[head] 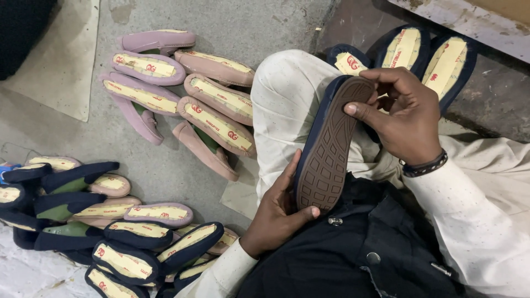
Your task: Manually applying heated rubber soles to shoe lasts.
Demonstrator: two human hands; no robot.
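I hold a navy slip-on shoe (331,146) sole-up over my lap, its brown ribbed sole facing me. My left hand (279,212) grips the heel end from below, thumb across the sole's edge. My right hand (403,113) clasps the toe end, thumb pressed on the sole's rim; a dark bracelet sits on that wrist. My knee in cream trousers (287,105) lies behind the shoe.
A pile of pink and mauve shoes (187,94) with yellow insoles lies on the concrete floor ahead. Navy shoes (425,52) rest at the upper right by a step. A mixed heap of navy and pink shoes (110,226) fills the lower left.
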